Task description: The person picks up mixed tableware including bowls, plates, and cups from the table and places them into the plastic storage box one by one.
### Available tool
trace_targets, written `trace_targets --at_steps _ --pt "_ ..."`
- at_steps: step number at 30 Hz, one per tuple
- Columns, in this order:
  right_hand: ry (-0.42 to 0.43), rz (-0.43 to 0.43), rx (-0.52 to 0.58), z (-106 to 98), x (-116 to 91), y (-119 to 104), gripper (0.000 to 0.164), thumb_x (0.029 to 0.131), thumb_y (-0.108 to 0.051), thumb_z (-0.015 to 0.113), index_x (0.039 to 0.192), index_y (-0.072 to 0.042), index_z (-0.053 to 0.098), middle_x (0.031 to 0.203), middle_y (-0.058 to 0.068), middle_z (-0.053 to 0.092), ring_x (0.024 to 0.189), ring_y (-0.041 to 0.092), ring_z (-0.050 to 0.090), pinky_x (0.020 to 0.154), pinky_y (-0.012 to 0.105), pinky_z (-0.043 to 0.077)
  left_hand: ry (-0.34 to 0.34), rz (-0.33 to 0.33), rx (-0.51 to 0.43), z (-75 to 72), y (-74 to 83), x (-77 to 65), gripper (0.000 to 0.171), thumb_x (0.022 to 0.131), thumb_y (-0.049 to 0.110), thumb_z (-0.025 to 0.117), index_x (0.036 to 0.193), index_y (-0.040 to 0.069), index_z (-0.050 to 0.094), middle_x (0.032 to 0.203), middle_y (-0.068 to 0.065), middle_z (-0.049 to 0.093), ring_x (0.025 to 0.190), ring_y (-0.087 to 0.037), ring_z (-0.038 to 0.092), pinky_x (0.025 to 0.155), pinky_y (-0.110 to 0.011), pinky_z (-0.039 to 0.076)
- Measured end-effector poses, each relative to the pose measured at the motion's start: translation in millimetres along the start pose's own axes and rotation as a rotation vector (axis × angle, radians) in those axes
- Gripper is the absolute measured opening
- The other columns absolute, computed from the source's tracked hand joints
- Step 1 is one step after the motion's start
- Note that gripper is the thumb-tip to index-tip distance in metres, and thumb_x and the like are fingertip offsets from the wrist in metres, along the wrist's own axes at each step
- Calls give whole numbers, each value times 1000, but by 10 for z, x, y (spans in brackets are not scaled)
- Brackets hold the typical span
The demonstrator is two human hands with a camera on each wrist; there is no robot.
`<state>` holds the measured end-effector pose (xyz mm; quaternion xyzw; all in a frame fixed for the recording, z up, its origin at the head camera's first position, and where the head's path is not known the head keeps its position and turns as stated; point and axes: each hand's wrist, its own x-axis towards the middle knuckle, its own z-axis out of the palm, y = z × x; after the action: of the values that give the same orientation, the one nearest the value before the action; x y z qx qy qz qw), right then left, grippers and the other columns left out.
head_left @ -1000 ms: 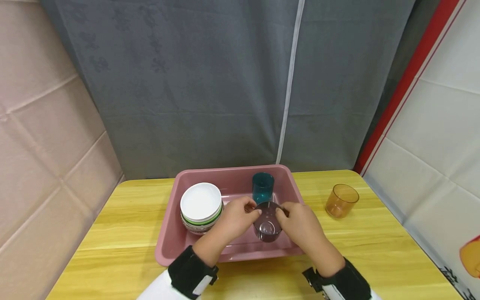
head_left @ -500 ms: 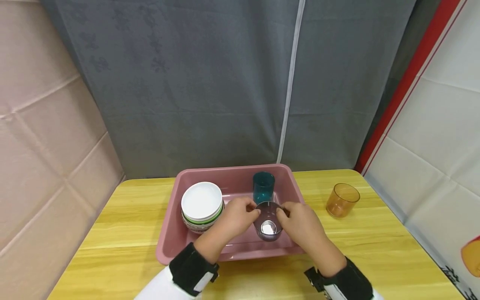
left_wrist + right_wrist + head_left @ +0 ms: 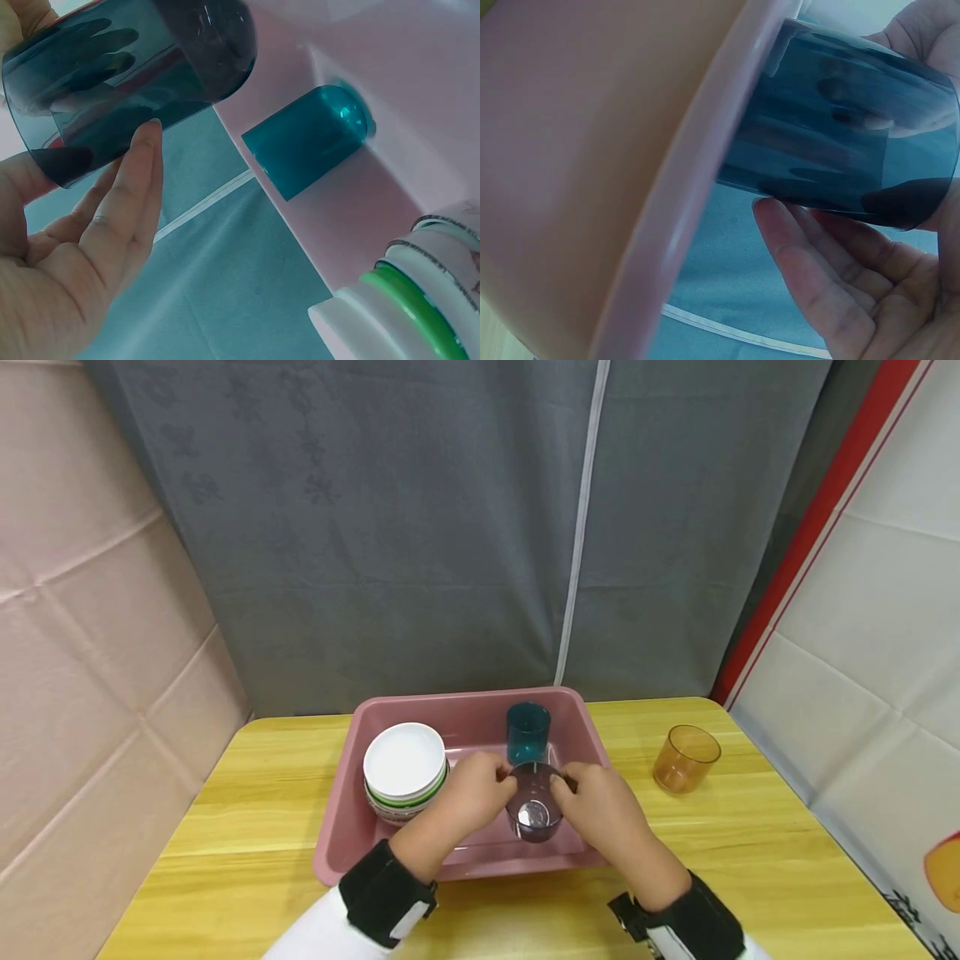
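Note:
Both hands hold a dark, see-through cup (image 3: 534, 814) between them, above the right half of a pink basin (image 3: 480, 867). My left hand (image 3: 474, 793) pinches its rim from the left, thumb inside, fingers along the outer wall. From the right, my right hand (image 3: 602, 800) grips the rim likewise. In the left wrist view the dark cup (image 3: 142, 75) hangs apart from the teal cup (image 3: 311, 139), which stands upright on the basin's floor. A stack of bowls topped by a white one (image 3: 403, 762) sits at the basin's left.
An amber cup (image 3: 686, 760) stands on the wooden table (image 3: 247, 827), right of the basin. A grey curtain (image 3: 405, 543) hangs behind the table. Pale cloth walls (image 3: 97, 652) flank it on both sides.
Both hands keep their grip on the dark cup, which has barely moved. The whole head view has shifted very slightly.

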<state>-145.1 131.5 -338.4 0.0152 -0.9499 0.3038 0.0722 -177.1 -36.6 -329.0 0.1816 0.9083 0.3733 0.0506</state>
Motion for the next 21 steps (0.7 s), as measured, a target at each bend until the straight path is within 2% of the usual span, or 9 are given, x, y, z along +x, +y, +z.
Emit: trace_targets --at_steps 6,12,16,21 --pt "-7 15 14 3 15 -6 22 92 -18 60 73 -8 63 57 0 48 53 14 47 51 27 40 -15 -25 39 -21 20 25 16 88 7 60 73 5 65 63 -1 55 58 -15 49 50 -26 38" --pt "-20 30 32 -6 25 -8 19 93 -20 60 82 -7 68 61 0 54 56 14 50 53 27 42 -8 4 85 -46 32 56 20 87 7 60 67 6 64 59 0 53 55 -13 47 48 -25 37" --pt "-17 26 34 -7 31 -1 21 93 -23 61 96 -5 72 71 2 63 60 13 54 57 29 47 -1 25 111 -62 35 78 23 87 7 60 65 7 63 57 1 53 54 -13 47 47 -24 36" --pt "-11 27 34 -9 25 8 27 94 -26 61 105 -5 73 86 5 71 71 15 61 68 36 54 -10 26 122 -70 38 99 23 88 7 61 65 8 63 58 1 54 54 -13 48 48 -24 37"
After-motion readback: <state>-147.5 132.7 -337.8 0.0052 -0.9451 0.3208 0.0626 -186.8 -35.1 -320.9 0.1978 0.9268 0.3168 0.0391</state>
